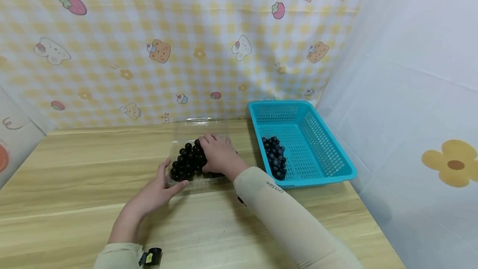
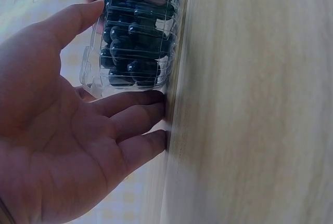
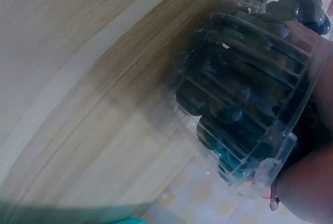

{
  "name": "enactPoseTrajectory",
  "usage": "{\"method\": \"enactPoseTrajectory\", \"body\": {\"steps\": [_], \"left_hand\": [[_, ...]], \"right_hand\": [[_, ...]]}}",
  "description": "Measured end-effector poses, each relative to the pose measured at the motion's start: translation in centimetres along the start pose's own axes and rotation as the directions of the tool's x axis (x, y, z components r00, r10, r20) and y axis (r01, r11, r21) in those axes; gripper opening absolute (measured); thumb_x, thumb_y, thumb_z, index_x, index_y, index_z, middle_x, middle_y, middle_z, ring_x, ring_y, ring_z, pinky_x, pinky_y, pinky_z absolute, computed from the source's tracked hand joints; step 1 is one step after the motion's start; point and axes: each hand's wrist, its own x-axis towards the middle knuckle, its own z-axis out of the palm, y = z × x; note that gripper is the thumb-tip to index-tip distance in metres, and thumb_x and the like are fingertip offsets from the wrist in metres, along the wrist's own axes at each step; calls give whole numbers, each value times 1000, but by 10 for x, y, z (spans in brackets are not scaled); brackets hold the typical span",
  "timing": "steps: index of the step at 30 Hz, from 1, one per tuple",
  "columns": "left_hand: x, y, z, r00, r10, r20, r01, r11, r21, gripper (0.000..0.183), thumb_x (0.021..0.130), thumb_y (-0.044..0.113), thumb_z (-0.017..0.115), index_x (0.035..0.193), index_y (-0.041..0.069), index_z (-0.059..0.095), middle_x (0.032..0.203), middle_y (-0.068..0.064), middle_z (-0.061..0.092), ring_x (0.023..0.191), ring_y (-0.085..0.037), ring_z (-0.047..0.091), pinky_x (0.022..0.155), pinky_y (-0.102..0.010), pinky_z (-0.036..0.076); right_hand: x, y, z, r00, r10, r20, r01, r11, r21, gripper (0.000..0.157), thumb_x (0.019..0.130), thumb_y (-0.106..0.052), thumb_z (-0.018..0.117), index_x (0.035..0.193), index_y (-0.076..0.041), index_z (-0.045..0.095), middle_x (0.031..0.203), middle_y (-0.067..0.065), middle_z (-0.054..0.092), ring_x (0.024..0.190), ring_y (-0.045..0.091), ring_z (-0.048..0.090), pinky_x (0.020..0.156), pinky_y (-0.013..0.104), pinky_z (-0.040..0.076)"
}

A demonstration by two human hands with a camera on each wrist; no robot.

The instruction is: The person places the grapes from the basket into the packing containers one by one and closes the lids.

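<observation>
A clear plastic clamshell box (image 2: 88, 73) stands on the table, its lid folded back towards the curtain. Dark grapes (image 1: 188, 161) fill its left part in the head view. My right hand (image 1: 220, 155) reaches in from above and grips grapes at the right side of the box, thumb down among them; its palm hides part of the fruit. At the box's left end, my left hand (image 1: 154, 192) rests with fingers fairly straight, the thumb touching the rim (image 2: 104, 5) and other fingertips on the table beside the wall.
To the right stands a blue plastic basket (image 1: 310, 152) with another bunch of dark grapes (image 1: 275, 157) along its left side. A wooden table (image 1: 74, 202) carries everything. Behind it hangs a checked curtain (image 1: 201, 74), with a white sheet (image 1: 410, 94) on the right.
</observation>
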Motion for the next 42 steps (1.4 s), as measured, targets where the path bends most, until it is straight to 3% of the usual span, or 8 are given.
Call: {"method": "enactPoseTrajectory", "body": {"steps": [6,16,23,29,31,35,39,42], "left_hand": [[2,3,-2,1000,4,-4,-4,1000,6,113,104,61,59,169,7,-17,155,-47,39,144,-61,45,115,-71,43],[1,-3,1,1000,-5,6,5,1000,-1,114,103,62,60,168,8,-18,157,-47,37,143,-64,44,116,-74,40],[1,-4,1,1000,-17,4,17,1000,9,115,104,62,59,168,9,-20,156,-48,37,139,-65,48,112,-75,43],[1,-3,0,1000,-14,6,14,1000,8,115,104,62,59,168,9,-20,156,-48,35,137,-66,49,114,-75,42],[0,-3,1,1000,-12,4,12,1000,8,115,104,62,59,168,8,-20,157,-48,34,138,-66,48,115,-75,40],[0,-3,1,1000,-5,1,5,1000,5,115,104,61,59,168,8,-19,158,-48,34,140,-67,45,116,-76,38],[-1,-3,2,1000,-6,2,6,1000,-2,115,103,61,60,168,9,-19,158,-47,34,140,-66,45,116,-76,38],[-1,-3,2,1000,-10,-2,10,1000,-6,114,103,60,60,168,9,-19,157,-48,34,139,-66,47,115,-76,39]], "right_hand": [[0,3,-5,999,13,33,-15,998,56,112,86,-54,87,171,-25,21,177,-3,31,166,30,25,132,68,22],[-14,4,-38,988,-3,157,0,1000,13,123,86,-60,85,173,-30,3,181,2,19,166,31,26,131,70,19],[-21,27,-84,965,-22,261,17,1000,20,107,95,-61,74,173,-31,7,183,-2,3,169,31,14,133,69,11],[-34,61,-128,945,50,323,-50,999,-9,92,103,-58,63,173,-33,9,182,-3,-2,168,34,12,132,71,1],[-38,73,-138,933,82,349,-84,996,-10,87,106,-54,61,173,-30,11,182,0,-3,169,33,12,134,69,5],[-47,96,-151,901,135,411,-141,990,-15,73,111,-39,55,172,-22,19,182,7,8,168,34,16,134,58,25],[-58,116,-153,881,162,445,-153,987,-56,60,112,-27,52,167,-12,34,174,15,35,158,36,39,124,51,42],[-64,127,-144,871,166,462,-140,986,-89,57,111,-20,51,165,-9,37,170,16,41,151,36,47,110,46,48]]}}
